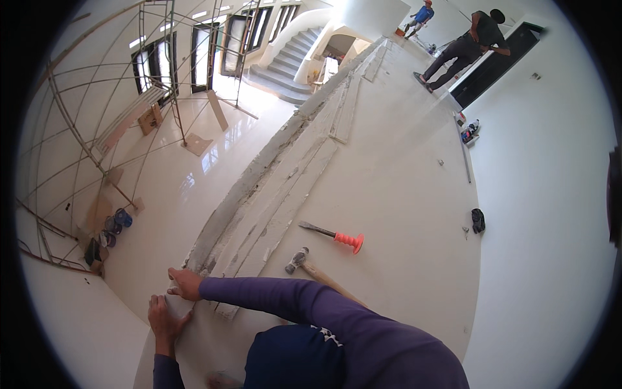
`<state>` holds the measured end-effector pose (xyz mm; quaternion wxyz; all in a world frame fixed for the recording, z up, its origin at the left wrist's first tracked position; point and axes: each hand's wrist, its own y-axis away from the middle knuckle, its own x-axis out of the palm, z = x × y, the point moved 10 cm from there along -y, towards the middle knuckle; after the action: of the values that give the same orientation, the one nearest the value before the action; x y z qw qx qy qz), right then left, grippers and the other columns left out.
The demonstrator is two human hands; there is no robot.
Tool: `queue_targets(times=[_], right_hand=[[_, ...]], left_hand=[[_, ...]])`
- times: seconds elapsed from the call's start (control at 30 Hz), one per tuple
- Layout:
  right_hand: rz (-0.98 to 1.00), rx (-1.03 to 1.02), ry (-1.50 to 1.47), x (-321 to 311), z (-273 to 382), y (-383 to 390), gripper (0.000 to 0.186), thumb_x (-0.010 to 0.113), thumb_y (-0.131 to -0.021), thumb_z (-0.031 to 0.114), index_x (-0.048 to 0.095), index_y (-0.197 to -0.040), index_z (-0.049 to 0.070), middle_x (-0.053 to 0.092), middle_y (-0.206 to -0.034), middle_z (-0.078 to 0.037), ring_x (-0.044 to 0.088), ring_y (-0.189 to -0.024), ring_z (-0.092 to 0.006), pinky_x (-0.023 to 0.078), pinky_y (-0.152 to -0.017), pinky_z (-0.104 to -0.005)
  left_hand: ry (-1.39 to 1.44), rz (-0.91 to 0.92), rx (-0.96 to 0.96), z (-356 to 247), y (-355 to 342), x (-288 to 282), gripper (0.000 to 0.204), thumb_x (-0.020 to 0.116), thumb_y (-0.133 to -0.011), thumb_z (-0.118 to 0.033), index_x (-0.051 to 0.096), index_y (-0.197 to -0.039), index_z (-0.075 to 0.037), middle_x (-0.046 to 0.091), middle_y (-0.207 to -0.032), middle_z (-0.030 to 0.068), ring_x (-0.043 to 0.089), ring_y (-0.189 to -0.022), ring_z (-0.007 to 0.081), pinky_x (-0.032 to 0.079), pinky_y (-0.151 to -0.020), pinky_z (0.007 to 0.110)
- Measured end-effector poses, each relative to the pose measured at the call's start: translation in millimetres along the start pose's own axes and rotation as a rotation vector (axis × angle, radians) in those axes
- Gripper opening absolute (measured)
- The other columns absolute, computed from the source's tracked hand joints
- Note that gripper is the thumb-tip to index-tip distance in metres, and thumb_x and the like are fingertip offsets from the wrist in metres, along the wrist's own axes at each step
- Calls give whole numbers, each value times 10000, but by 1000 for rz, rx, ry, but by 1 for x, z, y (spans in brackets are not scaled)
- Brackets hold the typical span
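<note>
At the broken edge of the raised floor, my left hand (164, 322) and my right hand (186, 284) are close together on a white floor tile (179, 305). The left fingers curl over its outer side, with the thumb apart. My right hand grips its far end, fingers bent; the fingertips are partly hidden. To the right lies a hammer (330, 280) with a dusty metal head and wooden handle, partly covered by my right arm. Beyond it rests a flat chisel (334, 236) with an orange-red guarded grip. Loose tile strips (295, 188) with ridged undersides run along the edge.
Left of the rough concrete edge (227, 214), the floor drops to a lower level with metal scaffolding (78, 139) and buckets (116, 223). A curved staircase (291, 58) is beyond. Two people (463, 48) (421, 18) stand far off. A black bag (478, 221) lies by the right wall.
</note>
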<state>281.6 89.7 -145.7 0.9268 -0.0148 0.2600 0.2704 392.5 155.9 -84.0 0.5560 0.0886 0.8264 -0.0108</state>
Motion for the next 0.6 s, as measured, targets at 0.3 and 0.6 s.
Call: queue_targets(times=[0.3, 0.6], right_hand=[[-320, -54, 298, -50, 65, 5, 453, 784, -935, 282, 521, -1190, 15, 578, -1163, -232, 635, -1072, -439, 527, -886, -518], [-187, 112, 98, -36, 16, -3, 523, 726, -991, 377, 486, -1258, -3, 579, -1198, -302, 633, -1117, -480, 524, -956, -541]], left_hand=[[-49, -45, -2, 15, 6, -17, 740, 942, -616, -453, 639, -1080, 37, 613, -1084, 184, 632, -1036, 369, 541, -898, 472], [-30, -36, -15, 10, 6, -19, 739, 953, -599, -441, 633, -1071, 29, 608, -1080, 186, 630, -1025, 371, 541, -899, 472]])
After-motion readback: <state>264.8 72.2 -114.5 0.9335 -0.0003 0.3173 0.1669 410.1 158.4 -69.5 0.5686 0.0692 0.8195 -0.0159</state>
